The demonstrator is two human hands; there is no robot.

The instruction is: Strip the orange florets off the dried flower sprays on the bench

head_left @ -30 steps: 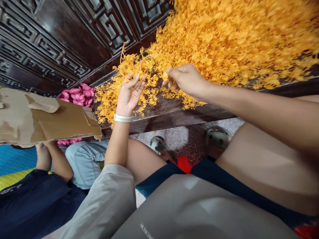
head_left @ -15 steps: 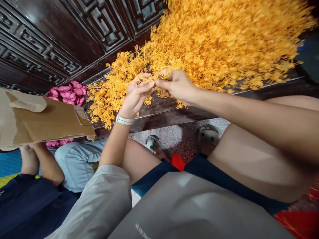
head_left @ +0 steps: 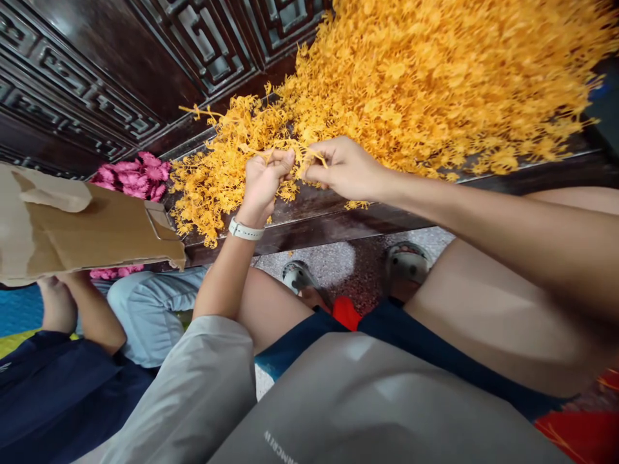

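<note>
OK so from my end of the head cam: the left hand point(head_left: 264, 177) is curled in, thumb against the fingers, pinching some thin yellow sprigs point(head_left: 298, 153). The right hand point(head_left: 345, 171) is just beside it, thumb and forefinger closed on yellow strands too. Can't tell if that's 1 piece shared by both or 2 separate ones.

I'd call this step fine fingertip work on the sprigs, with both hands busy. For the next move I'd want a light pinch on each side and slow wrists, cause those spidery bits look easy to snag.

The sprigs are over the dark worktop point(head_left: 316, 205), between a smaller yellow heap point(head_left: 207, 193) on the left and a big yellow pile point(head_left: 435, 84) on the right. Further left there's pink flowers point(head_left: 138, 177), a cardboard box point(head_left: 116, 225) and another person's knee point(head_left: 145, 309).
</note>
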